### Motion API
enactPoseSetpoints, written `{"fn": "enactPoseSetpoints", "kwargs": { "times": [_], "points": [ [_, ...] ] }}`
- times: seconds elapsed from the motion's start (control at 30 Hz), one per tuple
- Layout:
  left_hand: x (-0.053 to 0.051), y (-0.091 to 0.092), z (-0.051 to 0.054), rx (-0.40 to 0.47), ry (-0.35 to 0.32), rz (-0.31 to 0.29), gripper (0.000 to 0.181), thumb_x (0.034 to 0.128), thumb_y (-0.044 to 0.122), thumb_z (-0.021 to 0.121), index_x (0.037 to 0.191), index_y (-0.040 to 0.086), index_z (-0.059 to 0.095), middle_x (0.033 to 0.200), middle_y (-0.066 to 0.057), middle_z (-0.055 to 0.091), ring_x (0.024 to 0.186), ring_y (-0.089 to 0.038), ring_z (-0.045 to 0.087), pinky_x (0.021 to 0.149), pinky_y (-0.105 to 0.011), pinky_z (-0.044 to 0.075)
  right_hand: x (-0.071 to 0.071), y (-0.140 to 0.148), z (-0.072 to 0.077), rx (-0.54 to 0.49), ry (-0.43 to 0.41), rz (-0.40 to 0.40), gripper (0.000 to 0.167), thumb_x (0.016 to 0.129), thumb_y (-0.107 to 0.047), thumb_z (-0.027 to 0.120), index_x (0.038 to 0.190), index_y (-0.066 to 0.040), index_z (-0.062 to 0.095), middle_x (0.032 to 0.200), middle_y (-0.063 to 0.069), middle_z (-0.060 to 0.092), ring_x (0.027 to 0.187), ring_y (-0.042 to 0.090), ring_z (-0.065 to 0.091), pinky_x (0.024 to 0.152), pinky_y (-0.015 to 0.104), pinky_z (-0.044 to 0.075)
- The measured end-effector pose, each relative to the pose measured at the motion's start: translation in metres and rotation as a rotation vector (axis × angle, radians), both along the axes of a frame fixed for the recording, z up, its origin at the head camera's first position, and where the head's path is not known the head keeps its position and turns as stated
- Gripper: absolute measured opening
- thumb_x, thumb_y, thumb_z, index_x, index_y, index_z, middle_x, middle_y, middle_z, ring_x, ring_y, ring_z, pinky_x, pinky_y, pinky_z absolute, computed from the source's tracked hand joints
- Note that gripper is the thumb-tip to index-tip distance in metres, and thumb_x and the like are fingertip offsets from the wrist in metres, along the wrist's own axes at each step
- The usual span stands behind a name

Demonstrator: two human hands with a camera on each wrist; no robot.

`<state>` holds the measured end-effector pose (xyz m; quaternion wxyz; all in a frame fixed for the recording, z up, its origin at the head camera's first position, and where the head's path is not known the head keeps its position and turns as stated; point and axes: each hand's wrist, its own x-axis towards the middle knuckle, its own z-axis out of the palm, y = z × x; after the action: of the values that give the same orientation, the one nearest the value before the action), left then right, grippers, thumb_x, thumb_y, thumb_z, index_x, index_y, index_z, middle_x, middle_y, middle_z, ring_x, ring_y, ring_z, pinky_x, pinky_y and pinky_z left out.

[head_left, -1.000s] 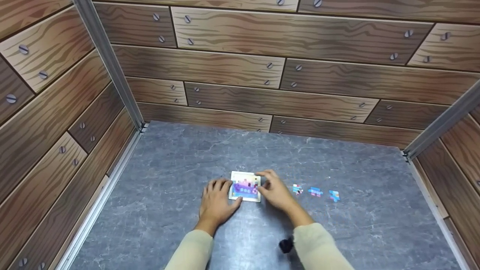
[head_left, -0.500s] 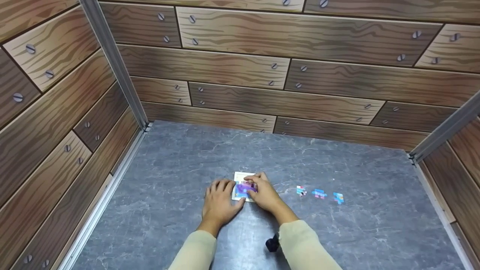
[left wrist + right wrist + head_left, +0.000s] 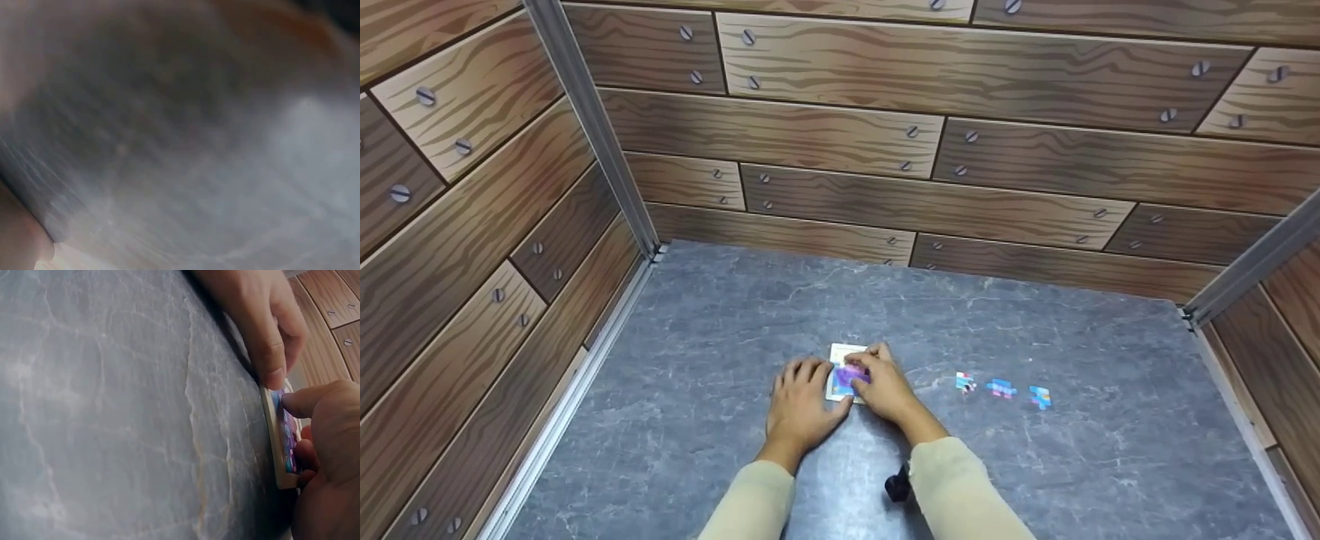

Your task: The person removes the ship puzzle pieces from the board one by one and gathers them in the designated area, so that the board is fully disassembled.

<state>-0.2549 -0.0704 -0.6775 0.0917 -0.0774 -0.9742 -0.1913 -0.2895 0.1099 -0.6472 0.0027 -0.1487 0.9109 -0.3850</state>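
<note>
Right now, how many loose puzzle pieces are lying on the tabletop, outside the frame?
3, in a row right of the right hand: nearest piece, middle piece, farthest piece. Any under that hand or the left hand would be hidden.

You wear matt cream cloth sleeves (image 3: 971,487); the grey marble-patterned tabletop (image 3: 720,315) gleams smooth, the pale square puzzle frame (image 3: 273,433) looks wooden.
</note>
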Motion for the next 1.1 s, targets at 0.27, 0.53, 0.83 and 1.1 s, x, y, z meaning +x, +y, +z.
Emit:
{"fn": "enactPoseSetpoints", "kwargs": {
  "times": [0.27,0.53,0.83,1.1],
  "points": [
    [0.0008,0.0005,0.0011,0.008,0.005,-0.002,0.069,0.0938,0.071,0.063,0.144,0.023,0.065,0.148,-0.001,0.062,0.146,-0.032,0.051,0.120,-0.057,0.041,0.0015,0.0012,-0.0004,0.004,0.011,0.017,0.034,0.093,-0.002,0.077,0.126,-0.008,0.075,0.122,0.009,0.055,0.109,0.026,0.064,0.097,0.044,0.054],
    [0.0032,0.0006,0.0049,0.003,-0.028,-0.005,0.069,0.0957,0.070,0.062,0.147,0.023,0.063,0.150,0.000,0.061,0.146,-0.032,0.050,0.119,-0.058,0.043,0.0023,0.0008,-0.0010,-0.004,-0.006,0.000,0.033,0.094,-0.004,0.078,0.125,-0.012,0.073,0.122,0.007,0.057,0.106,0.023,0.061,0.095,0.046,0.049],
    [0.0016,0.0001,0.0031,-0.009,-0.027,-0.001,0.071,0.0953,0.072,0.061,0.147,0.024,0.063,0.151,0.000,0.061,0.146,-0.032,0.050,0.119,-0.058,0.042,0.0002,0.0004,-0.0014,-0.005,-0.026,-0.003,0.032,0.094,-0.004,0.078,0.124,-0.014,0.072,0.121,0.008,0.059,0.106,0.023,0.062,0.095,0.046,0.049],
    [0.0010,0.0002,0.0025,-0.005,-0.019,-0.003,0.070,0.0951,0.072,0.061,0.147,0.024,0.063,0.151,0.001,0.061,0.147,-0.032,0.050,0.119,-0.058,0.042,-0.0012,0.0003,-0.0010,-0.005,-0.035,0.001,0.031,0.095,-0.004,0.077,0.124,-0.013,0.072,0.119,0.007,0.064,0.107,0.023,0.063,0.096,0.046,0.047]
  ]
}}
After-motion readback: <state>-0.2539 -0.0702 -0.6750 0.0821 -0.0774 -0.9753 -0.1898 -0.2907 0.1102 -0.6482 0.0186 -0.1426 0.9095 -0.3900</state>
